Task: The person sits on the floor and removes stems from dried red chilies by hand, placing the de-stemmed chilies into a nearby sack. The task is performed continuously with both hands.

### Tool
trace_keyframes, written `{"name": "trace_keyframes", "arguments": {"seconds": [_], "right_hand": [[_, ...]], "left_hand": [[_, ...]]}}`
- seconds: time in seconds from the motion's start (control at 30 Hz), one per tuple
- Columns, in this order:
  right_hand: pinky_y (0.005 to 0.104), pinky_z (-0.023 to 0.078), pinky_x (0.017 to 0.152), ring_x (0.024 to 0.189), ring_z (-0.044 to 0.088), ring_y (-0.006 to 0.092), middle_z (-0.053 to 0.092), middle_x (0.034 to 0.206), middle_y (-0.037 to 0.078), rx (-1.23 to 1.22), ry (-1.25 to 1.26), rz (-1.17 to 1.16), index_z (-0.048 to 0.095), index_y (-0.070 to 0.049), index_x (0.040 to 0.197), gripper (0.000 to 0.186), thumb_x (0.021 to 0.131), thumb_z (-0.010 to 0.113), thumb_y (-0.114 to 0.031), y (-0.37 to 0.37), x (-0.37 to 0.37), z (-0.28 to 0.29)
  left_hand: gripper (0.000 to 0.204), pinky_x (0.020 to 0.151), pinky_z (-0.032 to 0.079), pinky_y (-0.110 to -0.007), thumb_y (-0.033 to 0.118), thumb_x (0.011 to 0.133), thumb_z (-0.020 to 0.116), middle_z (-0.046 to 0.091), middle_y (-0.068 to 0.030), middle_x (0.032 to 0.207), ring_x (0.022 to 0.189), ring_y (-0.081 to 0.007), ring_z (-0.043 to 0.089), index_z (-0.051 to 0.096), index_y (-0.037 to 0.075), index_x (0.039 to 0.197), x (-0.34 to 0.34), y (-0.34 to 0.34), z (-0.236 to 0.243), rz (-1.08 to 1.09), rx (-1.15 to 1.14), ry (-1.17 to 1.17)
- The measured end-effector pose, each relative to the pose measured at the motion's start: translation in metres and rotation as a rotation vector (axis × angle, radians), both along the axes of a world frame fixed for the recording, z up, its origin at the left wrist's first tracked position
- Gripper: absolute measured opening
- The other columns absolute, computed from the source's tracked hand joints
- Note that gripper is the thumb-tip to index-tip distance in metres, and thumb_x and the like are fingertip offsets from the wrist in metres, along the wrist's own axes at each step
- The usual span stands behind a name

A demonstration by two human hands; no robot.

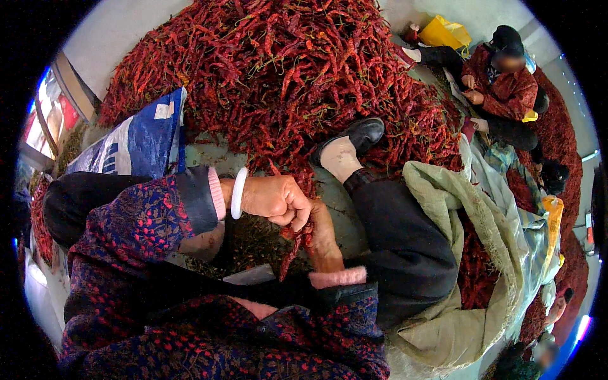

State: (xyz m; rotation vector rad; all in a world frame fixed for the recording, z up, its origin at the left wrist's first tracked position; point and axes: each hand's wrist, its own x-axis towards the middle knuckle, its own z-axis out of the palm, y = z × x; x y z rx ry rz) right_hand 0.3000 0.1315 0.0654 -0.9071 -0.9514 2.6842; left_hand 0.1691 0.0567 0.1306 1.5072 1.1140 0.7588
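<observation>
Chillies [290, 261], a small red bunch, sit near the clock's centre between the person's two hands, with one pod dangling toward six. Right hand [324, 233], wrist coming up from about five, curls around the bunch; its fingertips are hidden behind the other hand. Left hand [273, 199], arm reaching in from nine, lies over it with bent fingers close against the pods (a white bangle [239, 193] rings that wrist), though I cannot tell whether they pinch one. A great red pile [285, 76] fills twelve, a black shoe [366, 136] resting at its edge toward one. A blue-and-white sack [149, 139] stands at ten, a beige woven sack [425, 182] gapes around more chillies toward four, and a co-worker [505, 92] sits at two.
</observation>
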Motion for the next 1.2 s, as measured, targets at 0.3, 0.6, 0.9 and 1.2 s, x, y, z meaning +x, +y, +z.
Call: {"name": "trace_keyframes", "arguments": {"seconds": [0.3,0.6,0.9,1.2], "right_hand": [[0.0261,0.043,0.058,0.060,0.052,0.0155,0.055,0.066,0.006,-0.247,0.392,-0.131,0.053,-0.003,0.074,0.015,0.078,0.055,-0.018,0.025,0.010,0.002],[0.0281,0.043,0.064,0.067,0.055,0.0173,0.058,0.072,0.007,-0.181,0.325,-0.216,0.054,-0.004,0.075,0.015,0.078,0.056,-0.018,0.024,0.014,0.004],[0.0282,0.042,0.067,0.067,0.054,0.0172,0.057,0.071,0.007,-0.178,0.338,-0.237,0.054,-0.004,0.073,0.013,0.077,0.057,-0.016,0.024,0.014,0.001],[0.0269,0.042,0.064,0.066,0.053,0.0146,0.057,0.071,0.004,-0.169,0.244,-0.387,0.054,-0.006,0.071,0.014,0.075,0.059,-0.018,0.018,0.011,0.000]], "left_hand": [[0.039,0.042,0.033,-0.021,0.001,0.061,0.044,0.053,-0.0049,0.067,0.050,-0.0073,0.044,0.052,-0.003,0.099,-0.052,-0.035,0.006,0.537,-0.142,-0.324],[0.026,0.042,0.034,-0.019,0.030,0.080,0.058,0.050,0.0016,0.059,0.051,-0.0057,0.048,0.054,0.005,0.084,0.011,-0.007,-0.006,0.494,-0.253,-0.107],[0.037,0.040,0.031,-0.020,0.038,0.083,0.053,0.044,0.0022,0.050,0.045,-0.0046,0.040,0.054,0.005,0.065,0.021,-0.005,-0.005,0.563,-0.220,-0.038],[0.042,0.046,0.034,-0.025,0.037,0.083,0.053,0.045,-0.0014,0.051,0.049,-0.0076,0.040,0.051,0.001,0.060,0.033,0.007,-0.034,0.872,0.104,0.116]]}}
